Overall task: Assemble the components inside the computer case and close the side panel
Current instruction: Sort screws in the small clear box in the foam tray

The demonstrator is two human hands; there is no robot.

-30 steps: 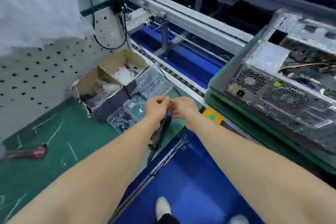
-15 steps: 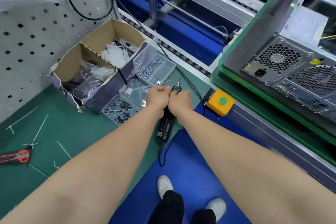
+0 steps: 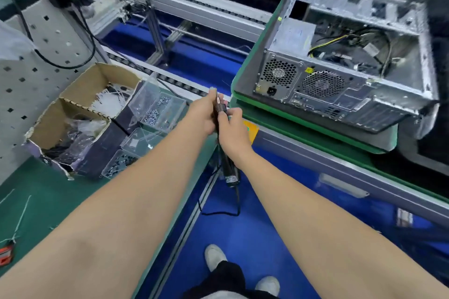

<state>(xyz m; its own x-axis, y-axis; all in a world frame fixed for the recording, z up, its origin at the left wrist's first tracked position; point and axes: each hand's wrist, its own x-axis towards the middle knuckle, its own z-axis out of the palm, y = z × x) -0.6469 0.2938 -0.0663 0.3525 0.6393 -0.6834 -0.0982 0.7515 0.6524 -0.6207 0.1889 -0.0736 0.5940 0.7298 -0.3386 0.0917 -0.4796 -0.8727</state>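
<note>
My right hand (image 3: 232,128) grips the screwdriver (image 3: 229,170) barrel; my left hand (image 3: 202,116) pinches near its bit, tip pointing away from me. The open case (image 3: 340,85) lies ahead-right, nearer my right hand.

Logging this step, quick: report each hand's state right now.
Left hand: holds the electric screwdriver near its bit.
Right hand: grips the electric screwdriver's body.
</note>
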